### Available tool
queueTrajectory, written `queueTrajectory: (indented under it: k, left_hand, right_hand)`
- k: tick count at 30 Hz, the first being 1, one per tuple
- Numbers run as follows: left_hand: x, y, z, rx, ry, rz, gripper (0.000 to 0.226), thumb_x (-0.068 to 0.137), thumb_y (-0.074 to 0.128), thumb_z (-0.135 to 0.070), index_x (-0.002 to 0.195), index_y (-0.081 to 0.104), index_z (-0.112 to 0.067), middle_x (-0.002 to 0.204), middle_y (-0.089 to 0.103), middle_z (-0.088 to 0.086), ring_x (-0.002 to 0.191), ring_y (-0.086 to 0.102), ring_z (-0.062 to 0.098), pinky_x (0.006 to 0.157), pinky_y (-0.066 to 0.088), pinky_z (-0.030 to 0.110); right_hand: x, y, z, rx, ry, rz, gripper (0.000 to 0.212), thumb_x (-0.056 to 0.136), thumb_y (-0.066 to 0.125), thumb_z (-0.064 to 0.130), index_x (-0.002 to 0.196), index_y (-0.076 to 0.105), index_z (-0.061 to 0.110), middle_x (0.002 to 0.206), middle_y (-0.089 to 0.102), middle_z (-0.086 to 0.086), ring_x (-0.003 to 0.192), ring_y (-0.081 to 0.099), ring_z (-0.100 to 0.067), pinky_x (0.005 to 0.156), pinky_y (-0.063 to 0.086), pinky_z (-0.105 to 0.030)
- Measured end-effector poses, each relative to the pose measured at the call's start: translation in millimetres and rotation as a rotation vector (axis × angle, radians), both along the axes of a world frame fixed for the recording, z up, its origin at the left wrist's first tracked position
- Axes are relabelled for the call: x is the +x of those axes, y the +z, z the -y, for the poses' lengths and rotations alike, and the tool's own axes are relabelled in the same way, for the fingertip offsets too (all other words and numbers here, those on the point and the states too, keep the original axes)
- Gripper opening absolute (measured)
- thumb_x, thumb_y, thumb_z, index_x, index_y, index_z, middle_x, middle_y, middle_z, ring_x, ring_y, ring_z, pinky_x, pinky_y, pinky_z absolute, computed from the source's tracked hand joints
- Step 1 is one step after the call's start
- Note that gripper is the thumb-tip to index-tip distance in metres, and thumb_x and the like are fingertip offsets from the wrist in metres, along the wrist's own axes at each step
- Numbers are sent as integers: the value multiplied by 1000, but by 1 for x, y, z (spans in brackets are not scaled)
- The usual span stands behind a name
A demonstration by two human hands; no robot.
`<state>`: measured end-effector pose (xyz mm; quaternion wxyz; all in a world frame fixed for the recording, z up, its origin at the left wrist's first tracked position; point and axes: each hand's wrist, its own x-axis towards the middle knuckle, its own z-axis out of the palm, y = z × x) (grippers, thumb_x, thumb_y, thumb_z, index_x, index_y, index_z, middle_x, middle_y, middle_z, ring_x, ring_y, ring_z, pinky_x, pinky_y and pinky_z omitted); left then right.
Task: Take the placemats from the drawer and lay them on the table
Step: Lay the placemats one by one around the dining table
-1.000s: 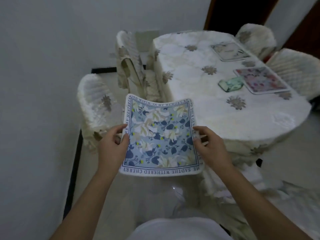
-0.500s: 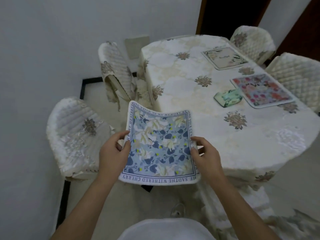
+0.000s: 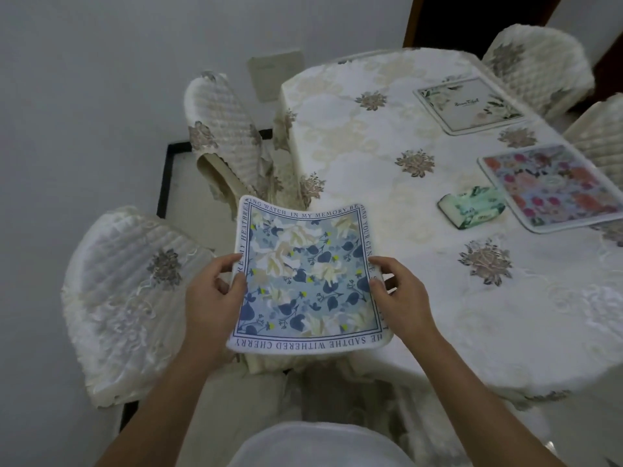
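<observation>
A square blue-and-white floral placemat with a lettered border (image 3: 305, 281) is held in the air by both hands, over the near left corner of the oval table covered in a cream embroidered cloth (image 3: 387, 156). The left hand (image 3: 210, 294) pinches its left edge, thumb on top and fingers underneath; the right hand (image 3: 401, 296) closes on the right edge the same way, so each grip is shut on the mat, which bows slightly between them.

Judging by the layout, the carrying step is nearly over and the laying step comes next. Two mats already lie along the far right side: a cream placemat with leafy corners (image 3: 470, 106) and a pink floral placemat (image 3: 553, 187), with a small green patterned packet (image 3: 472, 207) just beside the pink one.

The next move likely calls for lowering this mat flat onto bare cloth on the left side, square with the table edge. That stretch is open. The quilted white chair (image 3: 135, 298) at the left stands near the table's corner, leaving little room to step around.
</observation>
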<state>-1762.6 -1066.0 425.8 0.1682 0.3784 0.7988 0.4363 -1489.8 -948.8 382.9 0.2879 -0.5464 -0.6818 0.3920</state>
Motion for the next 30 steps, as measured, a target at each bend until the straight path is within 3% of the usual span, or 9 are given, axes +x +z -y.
queueTrajectory:
  k: [7, 10, 13, 16, 20, 24, 27, 30]
  left_hand:
    - [-8, -56, -75, -80, -127, 64, 30, 94, 66, -15, 123, 67, -22, 90, 64, -13, 54, 51, 26, 50, 48, 32]
    - [-14, -74, -114, -89, -189, 114, 31, 93, 67, -15, 123, 67, -22, 85, 66, 4, 52, 45, 18, 48, 41, 27]
    - [-23, -85, -156, -61, -240, 104, 28, 95, 65, -17, 121, 67, -25, 75, 61, 13, 52, 44, 21, 50, 41, 31]
    - [-30, -102, -188, -53, -286, 79, 26, 96, 64, -17, 121, 66, -25, 63, 52, 17, 50, 44, 27, 47, 36, 24]
    - [-38, -140, -207, -188, -337, 85, 28, 94, 65, -15, 120, 67, -24, 58, 52, 4, 48, 47, 19, 49, 43, 30]
    - [-48, -165, -202, -291, -329, 124, 25, 92, 68, -15, 114, 69, -26, 77, 61, -11, 59, 61, 24, 60, 53, 37]
    - [-45, -170, -200, -305, -315, 156, 27, 91, 69, -13, 108, 66, -34, 78, 63, -16, 58, 61, 25, 59, 51, 34]
    - [-37, -166, -201, -312, -261, 153, 26, 92, 67, -12, 109, 67, -31, 74, 59, -14, 55, 57, 31, 55, 47, 33]
  right_hand:
    - [23, -36, -46, -66, -96, 186, 33, 94, 57, 22, 125, 59, 34, 113, 65, 13, 81, 59, 0, 63, 42, -11]
    - [20, -44, -68, -88, -135, 263, 33, 94, 57, 20, 125, 58, 31, 114, 64, 11, 80, 57, -2, 63, 39, -10]
    - [11, -53, -94, -55, -180, 315, 34, 95, 56, 20, 128, 57, 29, 121, 61, 9, 84, 56, -6, 71, 42, -15]
    - [3, -68, -115, -36, -223, 359, 36, 97, 53, 18, 133, 53, 25, 127, 57, 6, 86, 54, -7, 77, 43, -21]
    - [-6, -95, -128, -184, -231, 450, 40, 96, 50, 15, 133, 46, 29, 128, 50, -1, 79, 59, -19, 70, 47, -32]
    - [-10, -105, -142, -238, -294, 444, 33, 92, 52, 17, 121, 45, 31, 117, 50, -1, 75, 61, -28, 66, 53, -43]
    - [-7, -108, -146, -235, -286, 444, 33, 89, 55, 21, 118, 44, 33, 113, 51, 2, 74, 60, -24, 66, 52, -42]
    - [-3, -111, -146, -214, -275, 426, 34, 89, 56, 20, 118, 45, 32, 111, 52, 2, 71, 59, -22, 63, 51, -39]
